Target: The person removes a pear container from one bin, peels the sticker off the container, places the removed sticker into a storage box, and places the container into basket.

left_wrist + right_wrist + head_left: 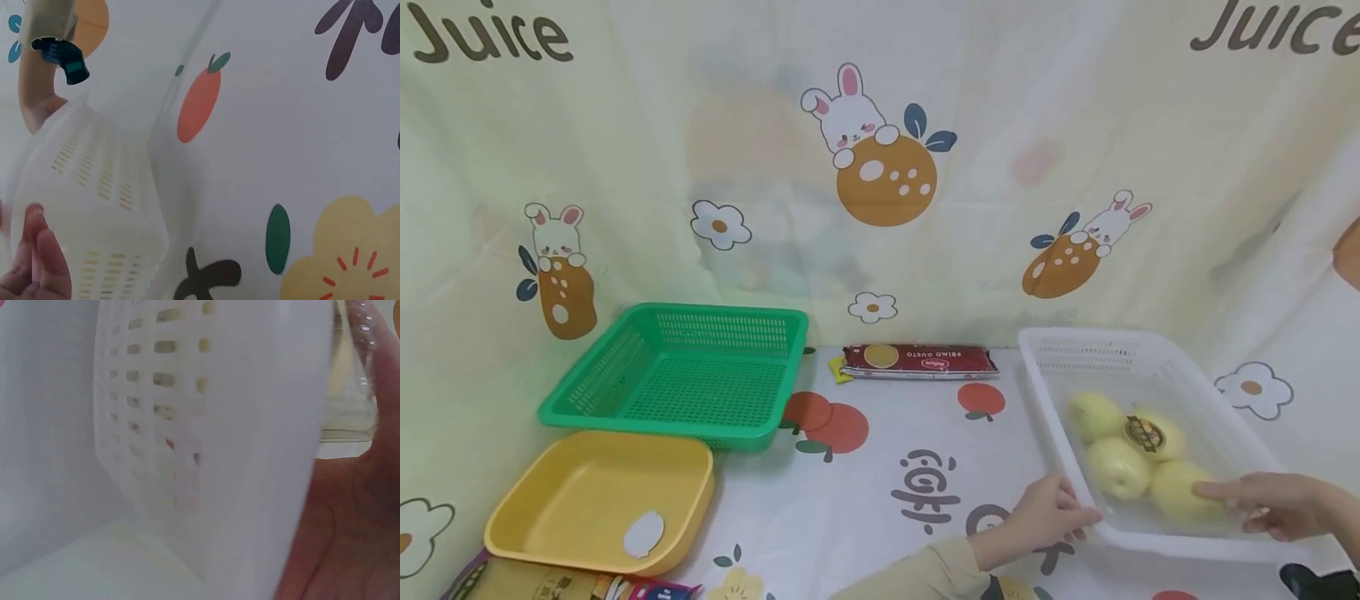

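In the head view, a white plastic basket [1150, 533] with slotted walls stands on the right. Inside it sits a clear pack of pale yellow apples [1118, 468] with a dark sticker on top. My left hand [1047, 518] pinches the basket's rim near its front left corner; its fingers [45, 253] show against the slotted wall in the left wrist view. Over the basket's front right, my right hand [1273, 504] holds the pack's near side, index finger stretched over one apple. The right wrist view shows the pack's clear edge [350, 428] beside my palm; the fingertips are hidden there.
A green basket [700, 387] stands at the left rear, with a yellow tub [580, 479] holding a white oval piece [644, 534] before it. A dark red packet [925, 362] lies along the back beside the curtain. Another bag [550, 582] lies at front left.
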`<action>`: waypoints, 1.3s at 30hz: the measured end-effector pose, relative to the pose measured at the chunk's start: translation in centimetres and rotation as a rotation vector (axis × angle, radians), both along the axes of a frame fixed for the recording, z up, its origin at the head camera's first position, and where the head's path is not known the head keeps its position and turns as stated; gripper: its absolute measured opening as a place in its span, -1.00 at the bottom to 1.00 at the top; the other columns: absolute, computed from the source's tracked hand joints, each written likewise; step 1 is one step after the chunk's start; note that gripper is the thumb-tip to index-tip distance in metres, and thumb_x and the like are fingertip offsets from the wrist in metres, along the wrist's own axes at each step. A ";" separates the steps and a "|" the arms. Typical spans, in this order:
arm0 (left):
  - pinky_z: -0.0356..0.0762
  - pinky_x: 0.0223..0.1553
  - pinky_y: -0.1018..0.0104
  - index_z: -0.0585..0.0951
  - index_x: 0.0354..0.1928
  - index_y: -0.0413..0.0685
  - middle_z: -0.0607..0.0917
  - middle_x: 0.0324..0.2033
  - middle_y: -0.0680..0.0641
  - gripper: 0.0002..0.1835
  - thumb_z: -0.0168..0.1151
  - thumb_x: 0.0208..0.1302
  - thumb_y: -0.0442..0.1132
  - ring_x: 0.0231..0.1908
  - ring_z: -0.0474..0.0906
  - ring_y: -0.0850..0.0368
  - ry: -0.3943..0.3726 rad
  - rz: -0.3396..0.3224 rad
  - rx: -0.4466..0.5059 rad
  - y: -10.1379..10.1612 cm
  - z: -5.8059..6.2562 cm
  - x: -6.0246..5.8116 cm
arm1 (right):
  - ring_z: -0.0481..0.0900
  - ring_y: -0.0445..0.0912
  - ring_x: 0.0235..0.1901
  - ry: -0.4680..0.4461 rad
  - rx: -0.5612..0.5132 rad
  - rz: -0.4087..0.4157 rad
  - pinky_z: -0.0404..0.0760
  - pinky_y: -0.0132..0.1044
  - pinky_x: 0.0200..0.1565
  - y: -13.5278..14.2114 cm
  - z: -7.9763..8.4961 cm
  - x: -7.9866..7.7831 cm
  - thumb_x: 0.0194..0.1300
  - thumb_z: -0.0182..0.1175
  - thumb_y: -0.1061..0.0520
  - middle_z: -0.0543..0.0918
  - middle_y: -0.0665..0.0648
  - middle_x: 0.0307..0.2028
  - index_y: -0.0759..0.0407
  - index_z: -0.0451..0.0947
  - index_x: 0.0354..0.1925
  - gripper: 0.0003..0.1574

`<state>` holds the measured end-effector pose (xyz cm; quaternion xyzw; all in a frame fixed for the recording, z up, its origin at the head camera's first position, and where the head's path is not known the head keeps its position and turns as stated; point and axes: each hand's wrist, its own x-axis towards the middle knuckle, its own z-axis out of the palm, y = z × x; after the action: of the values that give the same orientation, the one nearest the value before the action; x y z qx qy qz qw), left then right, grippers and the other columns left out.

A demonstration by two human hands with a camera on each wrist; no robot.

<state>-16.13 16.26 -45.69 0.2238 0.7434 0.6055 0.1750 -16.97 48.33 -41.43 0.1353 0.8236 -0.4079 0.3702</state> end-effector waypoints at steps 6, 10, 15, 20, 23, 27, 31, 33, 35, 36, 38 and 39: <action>0.45 -0.68 0.45 0.35 -0.47 -0.11 0.58 -0.73 -0.02 -0.78 0.24 0.11 -0.33 -0.73 0.47 0.27 0.018 -0.023 0.008 -0.1 0.2 -0.5 | 0.32 -0.19 -0.63 0.008 0.005 -0.005 0.28 -0.46 -0.54 0.2 0.6 -0.7 0.24 -0.01 -0.21 0.26 0.19 -0.31 0.57 0.07 0.03 -0.14; 0.47 -0.67 0.42 0.34 -0.48 -0.10 0.58 -0.73 -0.02 -0.77 0.25 0.11 -0.33 -0.73 0.46 0.29 0.005 -0.021 0.011 -0.1 0.3 -0.6 | 0.33 -0.18 -0.63 0.017 -0.002 0.012 0.29 -0.46 -0.56 0.2 0.8 -0.9 0.23 0.00 -0.20 0.26 0.20 -0.28 0.62 -0.03 0.09 -0.05; 0.48 -0.66 0.41 0.34 -0.46 -0.12 0.61 -0.68 -0.06 -0.76 0.25 0.10 -0.34 -0.70 0.51 0.23 -0.002 -0.018 0.021 -0.2 0.3 -0.6 | 0.37 -0.16 -0.60 0.039 0.009 0.030 0.34 -0.44 -0.54 0.0 1.2 -1.0 0.23 0.00 -0.21 0.34 0.17 -0.29 0.64 0.00 0.07 -0.04; 0.48 -0.65 0.42 0.34 -0.44 -0.12 0.61 -0.68 -0.05 -0.77 0.26 0.10 -0.33 -0.71 0.49 0.27 0.016 -0.014 0.001 -0.4 0.5 -0.8 | 0.44 -0.10 -0.53 0.085 0.023 0.022 0.40 -0.40 -0.49 -0.2 1.4 -1.1 0.22 0.02 -0.19 0.38 0.18 -0.26 0.65 0.10 0.04 -0.09; 0.48 -0.65 0.42 0.34 -0.45 -0.11 0.60 -0.69 -0.03 -0.77 0.26 0.10 -0.32 -0.71 0.48 0.28 0.020 -0.014 -0.012 -0.4 0.6 -0.8 | 0.50 -0.08 -0.47 0.100 -0.038 0.003 0.45 -0.39 -0.45 -0.1 1.4 -1.0 0.24 0.02 -0.14 0.36 0.17 -0.26 0.57 0.22 -0.02 -0.23; 0.47 -0.64 0.43 0.36 -0.45 -0.11 0.59 -0.71 0.00 -0.78 0.26 0.10 -0.30 -0.71 0.47 0.30 0.013 -0.009 -0.032 -0.4 0.5 -0.9 | 0.53 -0.04 -0.40 0.098 -0.174 -0.027 0.52 -0.33 -0.38 0.1 1.2 -0.8 0.28 0.00 -0.06 0.29 0.22 -0.24 0.47 0.29 -0.06 -0.42; 0.46 -0.64 0.44 0.35 -0.44 -0.10 0.58 -0.70 0.01 -0.77 0.26 0.10 -0.30 -0.71 0.47 0.31 0.002 0.005 -0.014 -0.3 0.2 -0.7 | 0.54 0.02 -0.35 0.100 -0.219 -0.031 0.53 -0.32 -0.36 0.3 0.9 -0.6 0.32 -0.05 -0.05 0.30 0.36 -0.14 0.60 -0.12 0.19 -0.14; 0.46 -0.64 0.45 0.34 -0.43 -0.10 0.59 -0.70 0.00 -0.76 0.26 0.10 -0.31 -0.71 0.46 0.32 0.001 0.011 -0.003 -0.2 0.1 -0.5 | 0.55 0.06 -0.34 0.115 -0.216 -0.031 0.53 -0.33 -0.38 0.4 0.8 -0.5 0.33 -0.07 -0.06 0.30 0.42 -0.09 0.56 -0.39 0.23 -0.01; 0.45 -0.64 0.47 0.33 -0.42 -0.10 0.59 -0.69 0.00 -0.76 0.25 0.10 -0.32 -0.71 0.46 0.34 -0.001 0.013 0.006 -0.3 0.2 -0.3 | 0.55 0.08 -0.32 0.137 -0.227 -0.034 0.53 -0.34 -0.39 0.4 0.8 -0.3 0.34 -0.08 -0.05 0.22 0.53 -0.04 0.55 -0.52 0.20 0.02; 0.46 -0.64 0.47 0.33 -0.42 -0.10 0.59 -0.69 0.01 -0.76 0.25 0.11 -0.33 -0.71 0.46 0.34 0.000 0.012 0.004 -0.3 0.3 -0.2 | 0.55 0.08 -0.33 0.149 -0.230 -0.040 0.53 -0.34 -0.38 0.4 0.8 -0.2 0.34 -0.07 -0.04 0.14 0.61 -0.03 0.55 -0.52 0.20 0.02; 0.44 -0.64 0.50 0.35 -0.42 -0.11 0.59 -0.69 0.01 -0.77 0.25 0.10 -0.33 -0.70 0.45 0.36 0.011 0.009 -0.007 -0.4 0.6 -0.1 | 0.55 0.10 -0.32 0.169 -0.263 -0.055 0.54 -0.30 -0.34 0.4 1.0 0.0 0.34 -0.05 0.01 -0.02 0.67 0.01 0.58 -0.52 0.18 0.01; 0.44 -0.64 0.51 0.36 -0.43 -0.13 0.59 -0.69 0.01 -0.78 0.26 0.10 -0.33 -0.70 0.45 0.37 0.020 0.006 -0.014 -0.4 0.6 -0.1 | 0.54 0.11 -0.31 0.180 -0.270 -0.066 0.54 -0.28 -0.31 0.4 1.1 0.1 0.33 -0.04 0.03 -0.05 0.68 0.01 0.60 -0.51 0.17 0.01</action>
<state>-16.22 15.85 -45.09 0.2264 0.7498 0.5987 0.1673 -16.82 48.74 -40.31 0.0742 0.7863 -0.5372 0.2960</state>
